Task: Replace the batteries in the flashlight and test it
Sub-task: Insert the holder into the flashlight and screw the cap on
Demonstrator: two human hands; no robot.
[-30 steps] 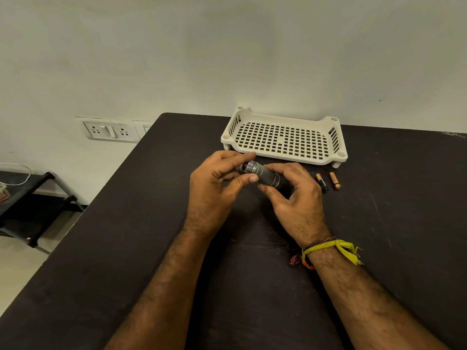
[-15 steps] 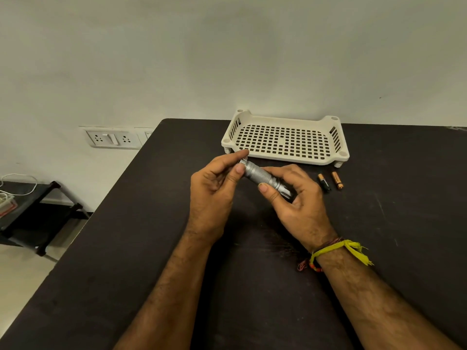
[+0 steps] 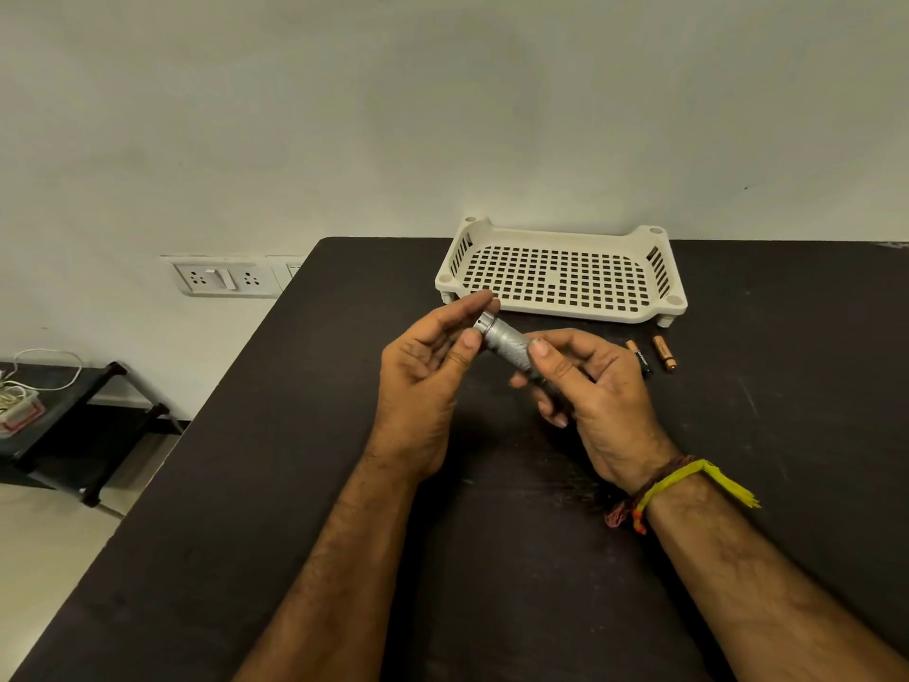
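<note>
the left hand pinches the far end of the flashlight with thumb and fingers curled round its cap. the right hand wraps round the near half of the flashlight, with its thumb on top. the flashlight is held up over the bench, in the middle of the frame, and points up and to the left.

this looks like the step of twisting the end off to get at the old batteries. to do it well, the right hand should hold the body tight and not let it spin. the left hand should turn only the cap, in small turns, and take a new hold after each one. keep the flashlight low over the bench, so a loose cap or a battery that slips out does not fall far or roll off.

two batteries lie on the bench just right of the right hand. the tray sits behind them, near the wall.
</note>
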